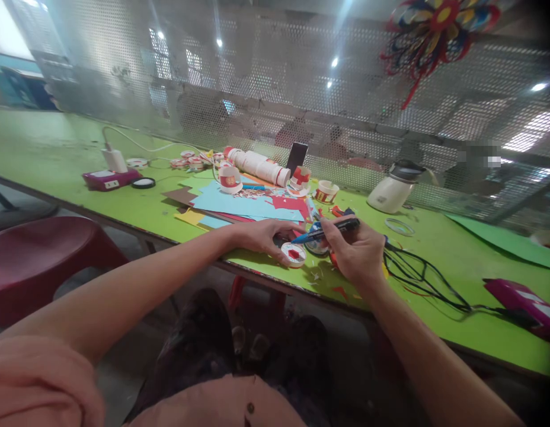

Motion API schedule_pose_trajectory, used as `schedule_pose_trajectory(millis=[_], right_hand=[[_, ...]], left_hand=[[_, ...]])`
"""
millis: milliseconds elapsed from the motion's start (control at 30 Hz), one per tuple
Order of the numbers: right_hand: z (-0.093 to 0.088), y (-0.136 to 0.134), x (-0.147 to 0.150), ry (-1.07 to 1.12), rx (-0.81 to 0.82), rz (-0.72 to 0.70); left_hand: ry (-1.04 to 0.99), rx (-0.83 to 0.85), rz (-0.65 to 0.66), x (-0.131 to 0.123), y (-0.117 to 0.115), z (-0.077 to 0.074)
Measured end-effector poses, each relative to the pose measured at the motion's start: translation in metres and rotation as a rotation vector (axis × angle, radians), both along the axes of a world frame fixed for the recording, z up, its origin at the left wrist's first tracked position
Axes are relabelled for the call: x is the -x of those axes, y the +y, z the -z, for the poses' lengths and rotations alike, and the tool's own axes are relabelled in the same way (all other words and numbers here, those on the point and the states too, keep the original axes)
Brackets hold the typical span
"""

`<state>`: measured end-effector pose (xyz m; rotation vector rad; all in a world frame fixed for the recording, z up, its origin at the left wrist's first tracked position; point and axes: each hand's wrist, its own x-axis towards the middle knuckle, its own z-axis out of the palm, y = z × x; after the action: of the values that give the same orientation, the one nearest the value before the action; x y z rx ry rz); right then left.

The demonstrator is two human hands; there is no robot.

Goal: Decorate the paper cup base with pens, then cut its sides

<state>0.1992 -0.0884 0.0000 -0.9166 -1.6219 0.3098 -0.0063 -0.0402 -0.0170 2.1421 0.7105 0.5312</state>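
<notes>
My right hand (355, 252) is closed round a dark marker with a blue tip (328, 230), held level above the green table (435, 267), tip pointing left. My left hand (266, 237) rests on the table with its fingers curled over a small white paper cup (294, 254) that lies there with a red square on it. The marker's tip hovers just above that cup. Red paper scraps (341, 290) lie under my right wrist.
Sheets of blue, red and yellow paper (239, 204) lie behind my hands, with stacked paper cups (259, 166), a phone (297, 157) and a white jug (393, 190). Black wires (417, 276) run right to a pink box (524, 302). A red stool (44, 255) stands left.
</notes>
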Motion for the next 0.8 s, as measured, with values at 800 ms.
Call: schedule_pose_trajectory(millis=[800], right_hand=[[0.0044,0.0016,0.0015,-0.091,0.082,-0.080]], left_hand=[[-0.067,-0.008,0.064,0.0008,0.0029,0.0035]])
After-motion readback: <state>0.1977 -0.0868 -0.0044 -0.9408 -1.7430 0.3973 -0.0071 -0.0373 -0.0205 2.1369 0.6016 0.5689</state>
